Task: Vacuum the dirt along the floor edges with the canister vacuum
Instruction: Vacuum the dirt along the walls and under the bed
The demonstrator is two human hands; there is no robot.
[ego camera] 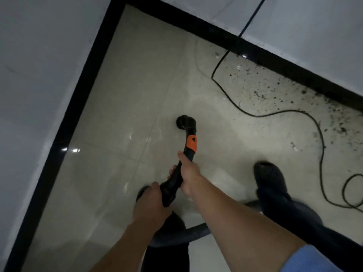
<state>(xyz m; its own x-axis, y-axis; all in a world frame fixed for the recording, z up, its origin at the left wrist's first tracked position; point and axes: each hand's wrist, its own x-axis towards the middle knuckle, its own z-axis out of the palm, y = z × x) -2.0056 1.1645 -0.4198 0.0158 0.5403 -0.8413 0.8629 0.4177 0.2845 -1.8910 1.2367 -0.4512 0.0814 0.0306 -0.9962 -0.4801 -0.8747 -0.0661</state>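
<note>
Mid-floor, left hand [151, 203] and right hand [188, 173] grip the wand [191, 144], nozzle [184, 122] over clean tile; next move looks like swinging far-right onto the dirt [259, 94].

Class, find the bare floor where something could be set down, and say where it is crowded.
Free: the tiles between the black skirting and the nozzle, up to the corner. Crowded: the right, where the cord snakes beside scattered dirt, near the shoe.

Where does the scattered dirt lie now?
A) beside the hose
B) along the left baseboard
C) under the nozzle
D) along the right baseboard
D: the dirt lies scattered along the right baseboard, mostly past the cord, while the nozzle is well left of it.
</note>
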